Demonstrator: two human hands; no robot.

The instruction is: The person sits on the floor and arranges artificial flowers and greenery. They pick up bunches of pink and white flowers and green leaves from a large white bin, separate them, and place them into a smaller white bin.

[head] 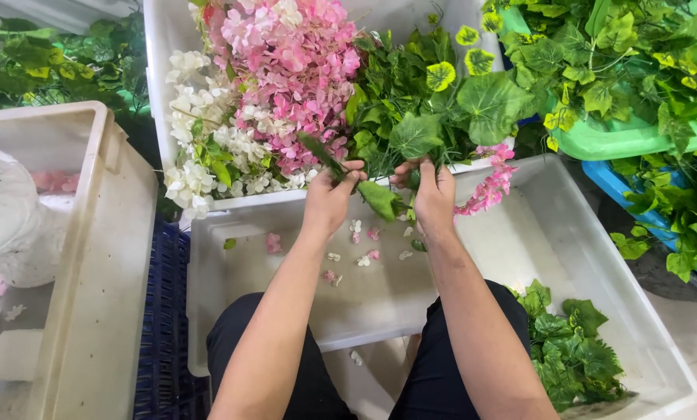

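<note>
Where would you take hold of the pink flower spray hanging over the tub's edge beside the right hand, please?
Probably by its stem end, near the right hand, coming from the person's side. The pink flower spray curves away to the right with loose blossoms along it, so pinching the blossoms might shed petals like those in the white tub.

A floral craft workshop: around the big white tub (566, 233) sit crates of artificial pink blossoms (294, 62), white blossoms (201, 148) and green leaves (597, 70) (loose petals inside it).
</note>
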